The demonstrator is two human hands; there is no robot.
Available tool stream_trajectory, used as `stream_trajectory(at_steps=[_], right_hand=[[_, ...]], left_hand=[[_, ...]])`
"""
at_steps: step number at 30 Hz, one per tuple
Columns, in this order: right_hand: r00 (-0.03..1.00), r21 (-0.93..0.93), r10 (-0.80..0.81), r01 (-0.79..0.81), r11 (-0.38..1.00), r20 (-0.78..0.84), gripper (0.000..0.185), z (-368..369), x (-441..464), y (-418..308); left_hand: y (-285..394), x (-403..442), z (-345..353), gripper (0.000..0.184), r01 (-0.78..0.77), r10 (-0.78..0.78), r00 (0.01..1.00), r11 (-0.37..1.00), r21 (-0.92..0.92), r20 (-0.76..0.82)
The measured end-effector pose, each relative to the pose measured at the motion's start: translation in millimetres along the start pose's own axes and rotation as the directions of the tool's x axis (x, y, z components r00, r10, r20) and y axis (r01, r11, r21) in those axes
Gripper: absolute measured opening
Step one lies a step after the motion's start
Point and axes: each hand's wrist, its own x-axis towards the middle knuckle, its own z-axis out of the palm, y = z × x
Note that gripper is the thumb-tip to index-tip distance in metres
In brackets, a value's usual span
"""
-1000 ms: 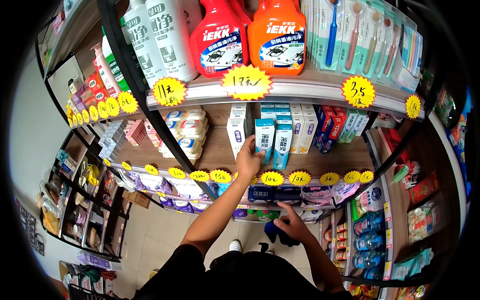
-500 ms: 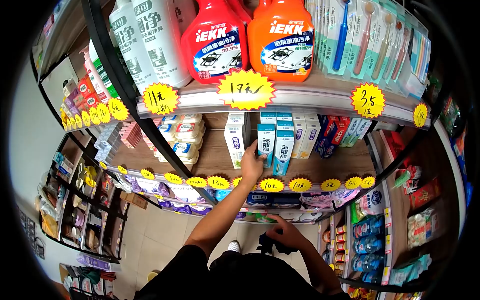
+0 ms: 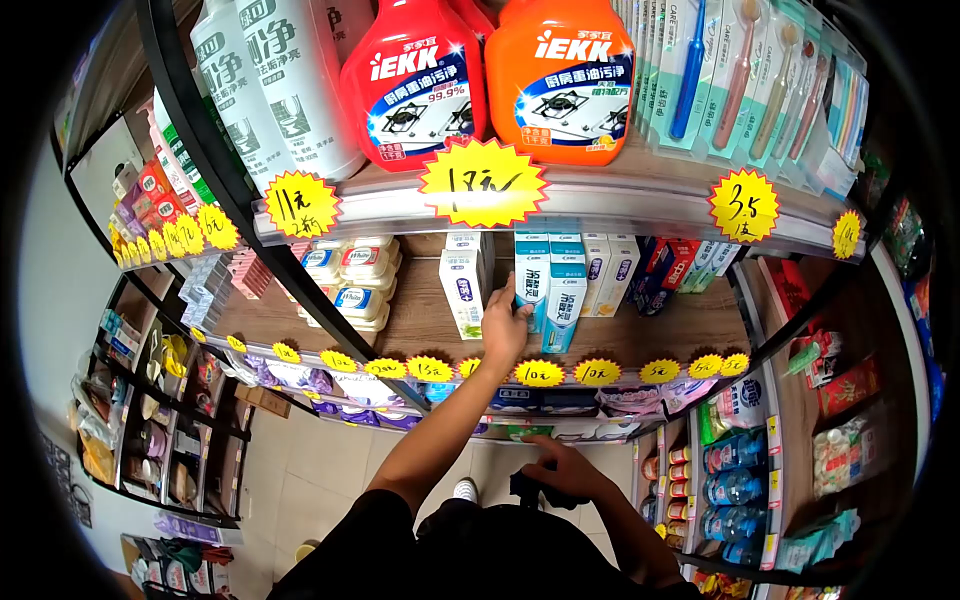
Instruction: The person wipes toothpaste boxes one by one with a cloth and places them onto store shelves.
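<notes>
**Blue-and-white box [image 3: 533, 285] touched by the left hand [image 3: 503, 327] on a wooden shelf [image 3: 415, 310]**

The blue-and-white box is stood upright just off the centre of the view, towards three o'clock. Its front is met by the thumb of the left hand, and the fingers are bent at its left edge; whether it is pinched cannot be told, as the fingertips are partly hidden. A matching box [image 3: 565, 305] is set close beside it at four o'clock. At nine o'clock, a white box [image 3: 463, 290] is placed across a small gap, with white tubs [image 3: 362, 300] stacked farther out. Yellow price tags [image 3: 540, 373] are fixed along the shelf edge at six o'clock.

Lower, near six o'clock, the right hand [image 3: 560, 470] is held well apart from the boxes, its index finger stretched out; whether the dark object [image 3: 527, 488] beside it is gripped cannot be told. Above, a red bottle [image 3: 415, 85] is displayed at eleven o'clock and an orange bottle [image 3: 560, 85] at twelve.
</notes>
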Motion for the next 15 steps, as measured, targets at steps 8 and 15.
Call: stream_trajectory(at_steps=[8,15], right_hand=[[0.999,-0.018,0.030,-0.030,0.999,0.012,0.072,-3,-3,-3],[1.000,-0.011,-0.009,0.009,1.000,-0.010,0.066,-5,-9,4]], left_hand=[[3,-2,0,0.072,0.044,-0.044,0.998,0.999,0.013,0.033],[11,-7,-3,0.081,0.099,-0.099,0.994,0.995,0.005,0.054]])
